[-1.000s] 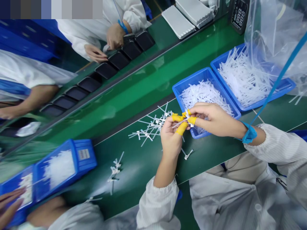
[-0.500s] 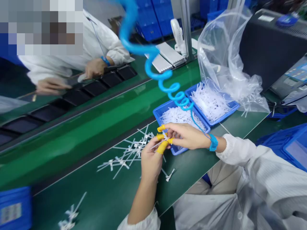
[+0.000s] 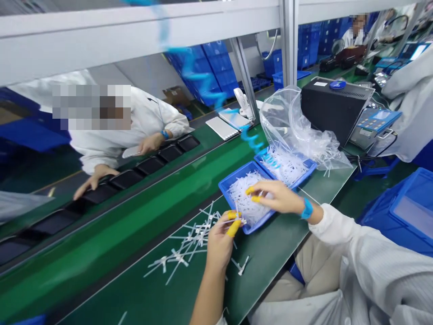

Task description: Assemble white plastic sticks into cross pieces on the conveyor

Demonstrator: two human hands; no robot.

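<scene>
My left hand (image 3: 221,234), with yellow finger cots on thumb and forefinger, pinches a white cable tie (image 3: 237,217) with a small white piece on it. Just above the nearer blue bin (image 3: 225,186) is my right hand (image 3: 279,196). Its yellow-tipped fingers are apart, and I see nothing between them. Loose white strips (image 3: 248,183) fill that bin. To the left of my left hand lies a pile of white ties with small blocks (image 3: 199,234). A single tie (image 3: 241,266) lies to the right of my left forearm.
A second blue bin (image 3: 309,169) of strips adjoins the first, beside a clear plastic bag (image 3: 280,113). A blue coiled hose (image 3: 203,83) hangs overhead. Beyond the green belt (image 3: 135,221), a co-worker's hands (image 3: 152,143) are at a row of black trays (image 3: 126,179).
My right hand has come away from my left and moved over the nearer bin, its fingers parted. My left hand still pinches the tie. The camera view has tilted up.
</scene>
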